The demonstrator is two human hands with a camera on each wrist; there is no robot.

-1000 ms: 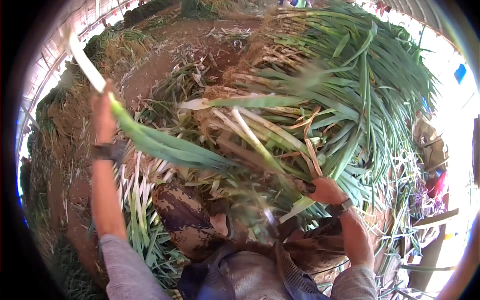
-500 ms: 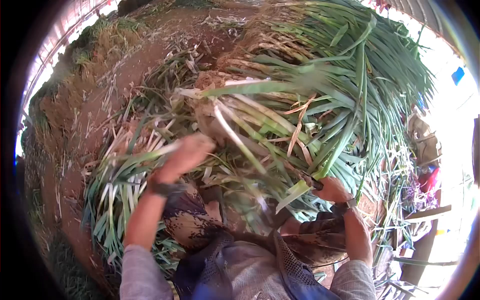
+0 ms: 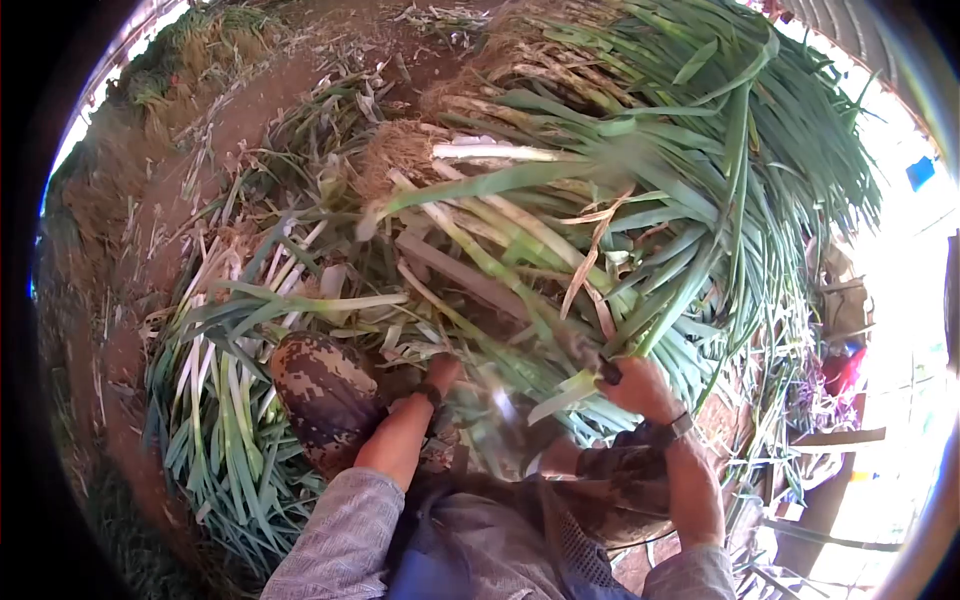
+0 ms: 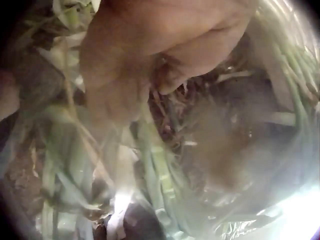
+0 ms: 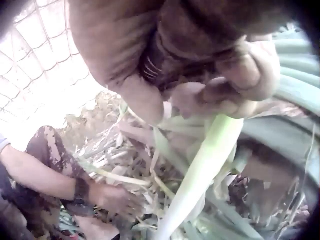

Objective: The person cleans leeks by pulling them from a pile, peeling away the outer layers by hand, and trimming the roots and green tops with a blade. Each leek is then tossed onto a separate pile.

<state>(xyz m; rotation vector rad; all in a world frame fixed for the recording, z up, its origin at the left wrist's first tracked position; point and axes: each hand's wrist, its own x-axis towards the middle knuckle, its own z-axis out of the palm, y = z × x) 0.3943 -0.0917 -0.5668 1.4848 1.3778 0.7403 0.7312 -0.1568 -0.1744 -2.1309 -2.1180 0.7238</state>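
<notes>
Low between the knees, my left hand (image 3: pixel 443 370) reaches down into leek trimmings. In the left wrist view its fingers (image 4: pixel 115 100) point downward beside a green stalk (image 4: pixel 157 170), with the thumb apart from them. My right hand (image 3: pixel 645 388) grips a dark-handled tool (image 3: pixel 608 372), its fingers curled round the ridged handle (image 5: pixel 151 66); the tool's far end is hard to make out. A pale cut leek stalk (image 5: pixel 200 175) slants just below the right fingers. To the left, a single leek (image 3: pixel 355 303) lies across the trimmed leeks (image 3: pixel 225 385), white end toward the middle.
A big heap of leeks (image 3: pixel 740 190) with roots (image 3: pixel 395 160) fills the back right. Peeled leaves and scraps cover the ground ahead. The person's knee (image 3: pixel 320 390) in patterned trousers stands beside the trimmed leeks. A wooden strip (image 3: pixel 840 437) lies at the right.
My left hand swung a leek from the far left onto the trimmed leeks, let it go, and moved right and down between the knees. My right hand stays near its place, still gripping the tool.
</notes>
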